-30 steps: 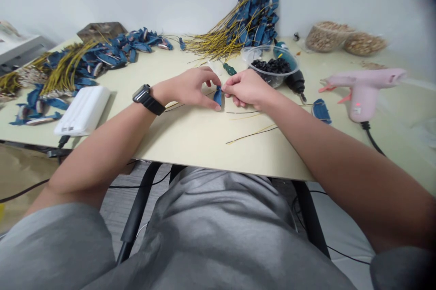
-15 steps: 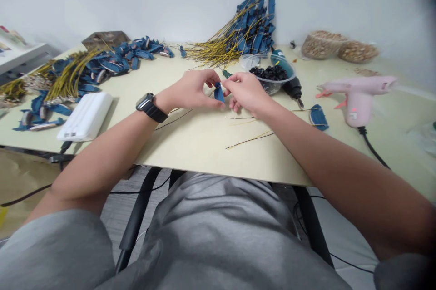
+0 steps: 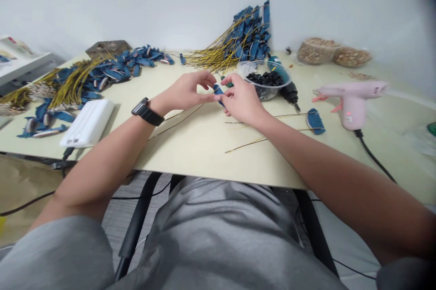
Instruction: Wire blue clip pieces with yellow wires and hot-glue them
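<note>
Between my hands is a small blue fabric piece [image 3: 217, 89] with a thin wire across it. My left hand [image 3: 187, 91] pinches it from the left, thumb below and fingers above. Thin wires [image 3: 180, 120] trail from it under that hand toward the table's front edge. My right hand [image 3: 244, 100] has its thumb and lower fingers closed at the piece's lower end, its index finger arched above; the exact contact is partly hidden. Past my right forearm lies another blue fabric piece [image 3: 315, 121] with two wire pairs stretching left.
Behind my right hand stands a clear bowl [image 3: 288, 79] of black bits beside a dark green tool [image 3: 289, 95]. A pink glue gun [image 3: 352, 99] lies right, a white power bank [image 3: 89, 123] left. Blue pieces with yellow wires are heaped left [image 3: 71, 83] and against the wall [image 3: 250, 36].
The blue piece has tilted between my fingers, and my right index finger has lifted off its top. The whole view has shifted slightly downward.
</note>
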The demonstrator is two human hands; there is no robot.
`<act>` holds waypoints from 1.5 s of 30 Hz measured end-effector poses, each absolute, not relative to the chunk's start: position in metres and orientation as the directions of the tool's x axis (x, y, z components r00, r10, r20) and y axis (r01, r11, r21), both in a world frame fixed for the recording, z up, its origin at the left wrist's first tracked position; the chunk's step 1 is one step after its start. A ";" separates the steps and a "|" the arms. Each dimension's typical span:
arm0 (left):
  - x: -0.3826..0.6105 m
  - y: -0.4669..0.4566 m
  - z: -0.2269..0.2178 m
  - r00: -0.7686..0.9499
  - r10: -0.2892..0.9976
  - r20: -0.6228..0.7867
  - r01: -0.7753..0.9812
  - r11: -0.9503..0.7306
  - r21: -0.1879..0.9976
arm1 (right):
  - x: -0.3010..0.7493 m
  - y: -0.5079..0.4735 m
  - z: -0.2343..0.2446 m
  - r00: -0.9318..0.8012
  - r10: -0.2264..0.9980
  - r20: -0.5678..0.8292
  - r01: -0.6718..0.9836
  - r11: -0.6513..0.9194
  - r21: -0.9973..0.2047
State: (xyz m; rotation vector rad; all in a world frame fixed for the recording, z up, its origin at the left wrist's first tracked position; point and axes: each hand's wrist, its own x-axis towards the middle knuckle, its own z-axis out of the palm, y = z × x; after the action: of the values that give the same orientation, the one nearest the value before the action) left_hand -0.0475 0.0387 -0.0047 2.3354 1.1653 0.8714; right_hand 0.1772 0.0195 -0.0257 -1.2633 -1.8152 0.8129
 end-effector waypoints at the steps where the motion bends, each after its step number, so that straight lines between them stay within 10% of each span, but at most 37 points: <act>1: -0.050 0.041 -0.004 0.437 0.828 0.351 0.572 -0.557 0.602 | 0.178 0.020 -0.027 -0.223 0.941 0.255 0.464 0.333 -0.821; 17: -0.048 0.036 -0.002 0.374 0.915 0.150 0.637 -0.370 0.676 | 0.180 0.021 -0.032 -0.261 0.912 0.315 0.457 0.405 -0.792; 45: -0.036 0.034 -0.008 0.315 0.928 0.200 0.478 -0.337 0.811 | 0.180 0.025 -0.034 -0.264 0.889 0.374 0.518 0.457 -0.723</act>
State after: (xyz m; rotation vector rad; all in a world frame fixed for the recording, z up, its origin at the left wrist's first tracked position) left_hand -0.0357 0.0338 -0.0081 1.9429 1.2414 0.9000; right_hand 0.1802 0.0252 -0.0344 -1.1778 -1.9272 0.6027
